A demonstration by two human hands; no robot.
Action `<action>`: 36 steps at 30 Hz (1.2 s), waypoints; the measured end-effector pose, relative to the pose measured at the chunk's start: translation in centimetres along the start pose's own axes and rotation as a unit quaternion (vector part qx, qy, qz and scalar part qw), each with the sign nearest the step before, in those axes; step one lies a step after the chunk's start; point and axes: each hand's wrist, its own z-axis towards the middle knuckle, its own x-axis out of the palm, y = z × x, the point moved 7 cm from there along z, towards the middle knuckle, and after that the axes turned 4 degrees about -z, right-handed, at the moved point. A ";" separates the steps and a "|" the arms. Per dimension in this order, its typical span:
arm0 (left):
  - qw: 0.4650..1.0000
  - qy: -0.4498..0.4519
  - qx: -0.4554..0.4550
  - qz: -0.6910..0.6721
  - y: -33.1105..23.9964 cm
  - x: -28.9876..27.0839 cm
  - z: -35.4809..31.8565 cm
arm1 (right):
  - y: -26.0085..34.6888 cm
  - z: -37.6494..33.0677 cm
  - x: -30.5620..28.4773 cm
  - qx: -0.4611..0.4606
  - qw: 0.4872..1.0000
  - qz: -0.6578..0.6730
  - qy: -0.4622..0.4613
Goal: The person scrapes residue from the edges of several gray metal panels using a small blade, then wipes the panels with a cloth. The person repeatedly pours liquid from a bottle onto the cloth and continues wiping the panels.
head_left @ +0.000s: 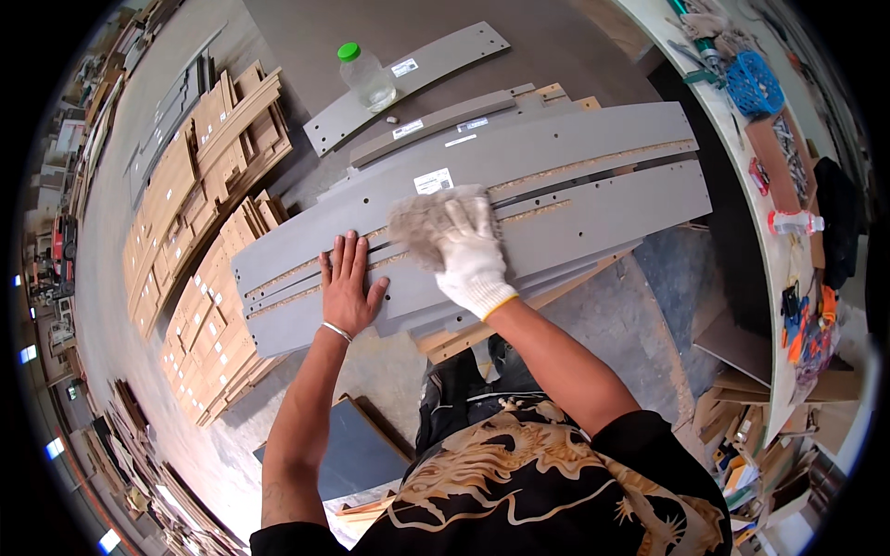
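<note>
My bare left hand [349,289] lies flat on the grey panels, fingers stretched out across a grooved strip. In a white knitted glove, my right hand [471,264] presses a fluffy grey-beige rag [414,228] against the panels, its fingers bent over the cloth. Two long grey boards lie side by side on top: a far panel [612,139] with a white label [432,181], and a near panel [630,204]. Both have small drilled holes and a groove showing raw chipboard. More boards are stacked beneath them.
Beyond the stack, a clear bottle [373,88] with a green cap stands by a separate grey board [464,46]. Stacks of wood-coloured panels [209,162] sit at the left. Along the right runs a bench [774,306] with a blue basket [753,83] and tools. Cardboard scraps [769,454] lie below.
</note>
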 end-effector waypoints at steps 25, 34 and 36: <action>0.995 -0.014 -0.101 -0.007 5.6 -1.1 -3.0 | 5.1 2.6 0.7 -0.219 0.926 -0.204 0.230; 0.992 -0.036 -0.112 -0.041 5.9 -1.4 -3.1 | -2.4 0.7 -3.4 -0.209 0.967 -0.071 0.126; 0.993 -0.035 -0.108 -0.035 5.8 -1.4 -2.9 | -1.5 0.8 -2.8 -0.222 0.970 -0.032 0.097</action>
